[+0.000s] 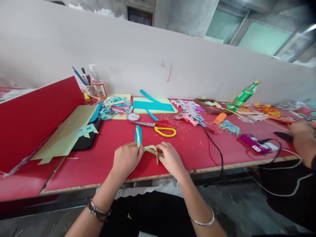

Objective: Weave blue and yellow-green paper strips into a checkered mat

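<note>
Near the table's front edge, my left hand (127,157) is closed on paper strips. A pale yellow-green paper strip (151,148) curves from its fingers over to my right hand (171,158), which pinches the strip's other side. Past my left fingertips, blue paper strips (140,134) stick up and away from me. Scissors (165,129) with red and yellow handles lie just beyond my hands. A pink glue gun (189,118) rests farther right, its black cord running to the front edge. How the strips cross inside my fingers is hidden.
A pile of blue and pink paper pieces (115,107) lies back left beside a clear bottle (98,82). A red upright board (37,115) stands left. At right are a green bottle (244,96), a purple power strip (255,143) and a co-worker's arm (303,141).
</note>
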`<state>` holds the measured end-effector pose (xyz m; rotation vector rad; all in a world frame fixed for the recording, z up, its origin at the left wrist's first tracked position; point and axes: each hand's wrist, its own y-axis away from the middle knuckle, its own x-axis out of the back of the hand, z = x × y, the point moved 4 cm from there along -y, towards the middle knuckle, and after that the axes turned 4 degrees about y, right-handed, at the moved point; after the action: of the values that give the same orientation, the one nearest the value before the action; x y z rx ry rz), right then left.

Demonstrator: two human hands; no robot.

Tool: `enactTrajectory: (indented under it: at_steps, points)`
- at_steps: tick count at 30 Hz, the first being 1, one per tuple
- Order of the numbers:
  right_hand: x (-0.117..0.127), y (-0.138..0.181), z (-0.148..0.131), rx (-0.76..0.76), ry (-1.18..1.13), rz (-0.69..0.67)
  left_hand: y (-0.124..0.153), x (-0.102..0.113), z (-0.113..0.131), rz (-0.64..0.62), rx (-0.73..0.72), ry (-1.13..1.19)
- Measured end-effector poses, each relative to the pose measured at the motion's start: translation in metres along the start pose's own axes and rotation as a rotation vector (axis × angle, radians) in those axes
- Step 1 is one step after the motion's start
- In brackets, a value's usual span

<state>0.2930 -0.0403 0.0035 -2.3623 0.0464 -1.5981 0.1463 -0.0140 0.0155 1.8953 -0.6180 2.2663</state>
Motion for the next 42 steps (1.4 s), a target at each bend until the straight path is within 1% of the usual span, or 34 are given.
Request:
enactTrajectory:
  at_steps: [3, 9, 14, 18, 20, 22, 25, 28, 30, 32, 35, 36, 37, 39, 42]
  points:
    - [0.0, 0.005, -0.001, 0.004, -0.03, 0.062, 0.0, 0.0, -0.001, -0.003, 0.006, 0.005]
    - [-0.005, 0.004, -0.004, 0.025, -0.039, 0.055, 0.0, -0.002, -0.002, 0.004, 0.004, 0.009]
    - [-0.008, 0.001, -0.007, 0.043, 0.062, 0.079, 0.0, -0.002, -0.003, 0.024, 0.003, 0.003]
    - [-0.001, -0.005, -0.006, 0.066, 0.127, 0.062, 0.0, -0.002, -0.004, 0.01, 0.021, 0.003]
    - [0.008, -0.013, -0.003, 0.09, 0.115, 0.089, 0.0, -0.002, -0.005, 0.003, 0.029, 0.004]
    - [0.015, -0.026, -0.002, 0.154, 0.062, 0.122, -0.001, -0.003, -0.004, -0.002, 0.026, 0.005]
    - [0.023, -0.049, -0.004, 0.309, -0.035, 0.109, -0.002, -0.004, -0.004, -0.001, 0.02, 0.012]
    - [0.026, -0.066, -0.011, 0.455, -0.093, 0.032, -0.003, -0.003, -0.003, 0.007, 0.016, 0.031]
    - [0.027, -0.071, -0.017, 0.512, -0.119, -0.029, -0.003, -0.002, -0.003, 0.013, 0.011, 0.041]
    - [0.028, -0.072, -0.021, 0.507, -0.076, -0.056, -0.002, -0.002, -0.003, 0.013, 0.015, 0.042]
    - [0.027, -0.069, -0.025, 0.441, 0.057, -0.05, -0.003, -0.003, -0.003, 0.015, 0.017, 0.037]
    - [0.027, -0.069, -0.025, 0.426, 0.061, -0.05, -0.003, -0.003, -0.002, 0.017, 0.013, 0.037]
    - [0.028, -0.068, -0.026, 0.418, 0.028, -0.049, -0.003, -0.003, -0.002, 0.02, 0.008, 0.036]
    - [0.03, -0.069, -0.026, 0.414, -0.115, -0.052, -0.003, -0.003, -0.002, 0.025, 0.007, 0.031]
    - [0.032, -0.072, -0.025, 0.413, -0.307, -0.106, -0.003, -0.003, -0.002, 0.029, 0.006, 0.027]
